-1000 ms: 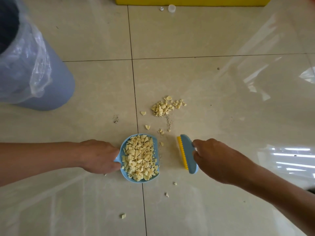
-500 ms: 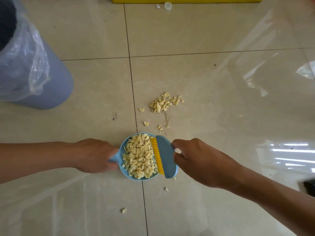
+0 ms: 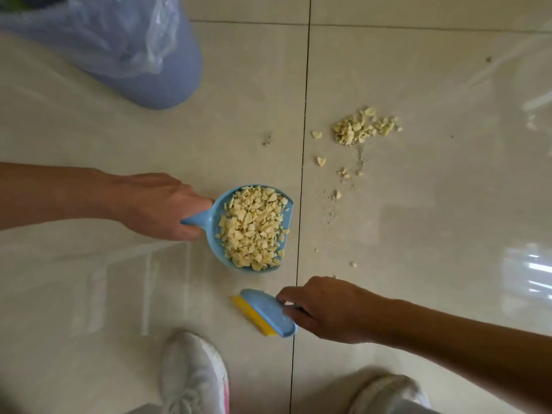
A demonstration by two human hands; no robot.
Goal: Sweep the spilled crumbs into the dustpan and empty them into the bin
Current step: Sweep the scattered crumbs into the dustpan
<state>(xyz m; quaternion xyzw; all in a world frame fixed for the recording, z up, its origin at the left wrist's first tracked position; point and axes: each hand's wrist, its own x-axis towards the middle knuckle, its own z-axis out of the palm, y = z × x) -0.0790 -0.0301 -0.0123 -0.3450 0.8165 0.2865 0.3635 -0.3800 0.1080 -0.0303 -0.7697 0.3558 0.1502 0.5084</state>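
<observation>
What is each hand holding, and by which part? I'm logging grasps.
The left hand grips the round blue plastic dustpan by its short handle; the right hand holds the blue brush with yellow bristles at its handle end.

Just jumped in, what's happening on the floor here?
A person is cleaning up crumbs. The left hand holds a blue dustpan heaped with yellow crumbs; the right hand holds a small brush. A pile of crumbs remains on the tile, and the lined bin stands nearby.
</observation>
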